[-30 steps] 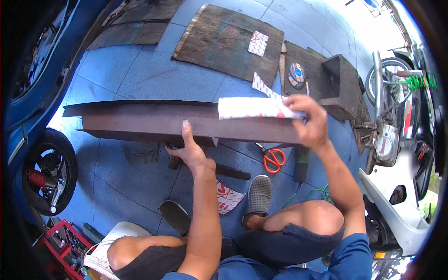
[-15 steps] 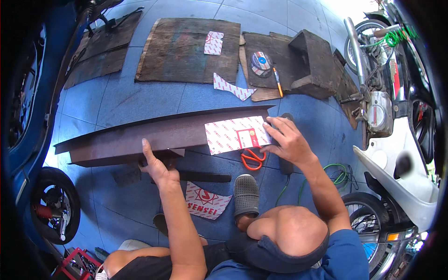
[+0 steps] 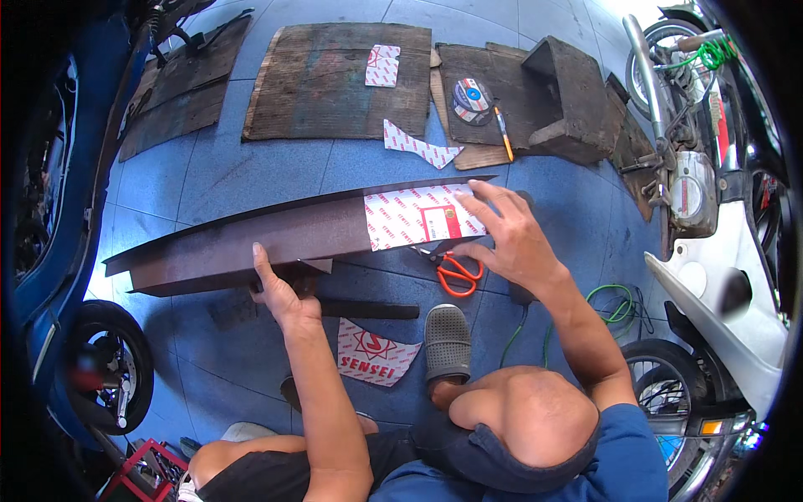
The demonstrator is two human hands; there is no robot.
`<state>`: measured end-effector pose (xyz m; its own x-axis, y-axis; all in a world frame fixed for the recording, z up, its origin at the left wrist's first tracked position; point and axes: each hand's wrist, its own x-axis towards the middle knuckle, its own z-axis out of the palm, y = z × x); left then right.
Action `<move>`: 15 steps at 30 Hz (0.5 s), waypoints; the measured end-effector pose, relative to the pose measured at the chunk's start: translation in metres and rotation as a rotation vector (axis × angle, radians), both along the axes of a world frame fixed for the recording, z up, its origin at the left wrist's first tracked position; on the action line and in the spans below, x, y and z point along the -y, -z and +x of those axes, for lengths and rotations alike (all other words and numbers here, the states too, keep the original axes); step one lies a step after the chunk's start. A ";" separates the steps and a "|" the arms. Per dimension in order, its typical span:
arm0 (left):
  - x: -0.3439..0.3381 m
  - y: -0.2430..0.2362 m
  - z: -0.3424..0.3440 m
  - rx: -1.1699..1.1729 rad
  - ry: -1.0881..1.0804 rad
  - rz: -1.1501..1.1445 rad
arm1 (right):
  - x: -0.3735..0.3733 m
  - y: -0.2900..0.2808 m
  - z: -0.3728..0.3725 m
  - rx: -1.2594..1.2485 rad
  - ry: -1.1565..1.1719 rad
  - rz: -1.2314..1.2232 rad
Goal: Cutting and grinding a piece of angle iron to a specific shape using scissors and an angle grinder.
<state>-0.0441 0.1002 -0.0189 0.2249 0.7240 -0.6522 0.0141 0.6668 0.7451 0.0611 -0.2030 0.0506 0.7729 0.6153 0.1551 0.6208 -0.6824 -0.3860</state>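
From the head camera, a long dark brown metal beam (image 3: 251,243) lies across the blue tiled floor (image 3: 251,167). It looks rusty and flat on top, with a thin dark edge along its far side. It runs from the left side to the middle of the picture and tilts up a little toward the right.

A white card with a red pattern (image 3: 422,216) lies on the right end of the beam. It has a small red box in the middle. The card sits flat on the metal and hangs a bit over the near edge.

The right hand (image 3: 510,243) is spread open over the right edge of the card. Its fingers are stretched out and the fingertips (image 3: 465,199) press on the card. It is not gripping anything.

The left hand (image 3: 280,289) rests at the near edge of the beam. One finger points up onto the metal, and the rest of the hand curls under the edge, so it seems to steady the beam.

Orange-handled scissors (image 3: 456,272) lie on the floor just below the card, close to the right hand. A cut piece of the same red and white card (image 3: 374,353) lies on the floor near a grey sandal (image 3: 447,339).

Farther back are old wooden boards (image 3: 335,84), another card scrap (image 3: 418,146), a round grinding disc (image 3: 472,96) and a pencil (image 3: 503,134). A motorbike (image 3: 703,167) stands on the right.
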 end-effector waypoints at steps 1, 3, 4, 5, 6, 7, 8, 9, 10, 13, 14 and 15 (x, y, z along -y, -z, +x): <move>0.000 -0.002 0.000 -0.028 -0.015 0.003 | -0.002 -0.001 0.001 0.012 -0.046 0.023; -0.006 0.005 -0.003 -0.001 0.015 -0.014 | 0.002 0.008 0.005 -0.019 -0.061 0.027; -0.009 0.006 -0.004 0.023 0.041 -0.027 | 0.002 0.011 0.006 -0.052 -0.081 0.035; -0.009 0.007 -0.005 0.023 0.037 -0.024 | 0.002 0.011 0.006 -0.052 -0.085 0.037; -0.010 0.009 -0.004 0.006 0.018 -0.013 | 0.000 0.010 0.006 -0.076 -0.062 0.048; -0.008 0.008 -0.001 -0.010 0.001 -0.005 | 0.000 0.009 0.006 -0.099 -0.038 0.056; -0.006 0.006 0.001 -0.010 -0.002 -0.004 | -0.001 0.009 0.007 -0.099 -0.041 0.057; -0.002 0.003 0.003 -0.032 -0.046 0.004 | -0.002 0.010 0.007 -0.094 -0.054 0.047; -0.001 0.000 0.004 -0.053 -0.090 0.012 | -0.003 0.009 0.007 -0.088 -0.067 0.039; -0.008 0.006 -0.001 -0.052 -0.011 -0.038 | -0.005 0.007 0.006 -0.052 -0.073 0.010; -0.008 0.006 -0.001 -0.053 -0.016 -0.037 | -0.006 0.005 0.006 -0.053 -0.078 0.011; -0.007 0.005 -0.001 -0.047 -0.015 -0.030 | -0.007 0.004 0.005 -0.022 -0.091 -0.021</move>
